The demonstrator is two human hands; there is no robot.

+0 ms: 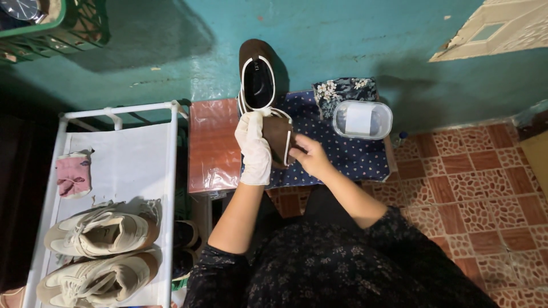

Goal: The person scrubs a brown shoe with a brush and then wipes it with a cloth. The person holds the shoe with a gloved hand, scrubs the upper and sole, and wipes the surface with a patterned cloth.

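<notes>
Gloved left hand [254, 149] and bare right hand [309, 155] both clamp the brown shoe [278, 138]; looks light, soft suede, best held by the sides.

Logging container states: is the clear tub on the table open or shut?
Shut. The tub has its clear lid seated flat across the rim; a white item shows through it.

A low table [214, 145] carries a dotted cloth [354, 154], brown shoe [257, 74] and seemingly plastic container [362, 120].
</notes>
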